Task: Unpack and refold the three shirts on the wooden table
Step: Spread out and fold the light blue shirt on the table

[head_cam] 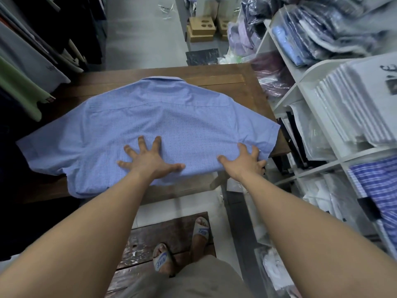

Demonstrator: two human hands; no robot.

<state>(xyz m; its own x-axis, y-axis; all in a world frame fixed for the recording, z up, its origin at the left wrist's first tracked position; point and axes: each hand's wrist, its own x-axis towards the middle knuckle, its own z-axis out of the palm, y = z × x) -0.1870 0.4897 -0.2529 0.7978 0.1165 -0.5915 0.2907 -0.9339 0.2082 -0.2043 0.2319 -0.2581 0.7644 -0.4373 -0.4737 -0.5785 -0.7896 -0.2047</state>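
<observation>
Blue shirt (171, 117) lies spread back-up on the wooden table (214, 80), collar farthest away; left hand (148, 160) presses flat mid-shirt, fingers splayed wide, and right hand (245, 160) rests splayed on its right edge.

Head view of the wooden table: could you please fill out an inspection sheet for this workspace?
Surface: wooden table, dark, mostly covered by the shirt.
Job's things: blue shirt spread flat, back up, collar at the far side; no other shirts seen on the table.
Clutter: bagged garments piled past the table's far right corner.
Grippers: left hand pressed flat on the shirt, fingers spread; right hand spread on the shirt's right edge.
Cables: nothing seen.
Surroundings: white shelves of packed shirts at the right; hanging clothes at the left; cardboard boxes on the floor beyond.
</observation>
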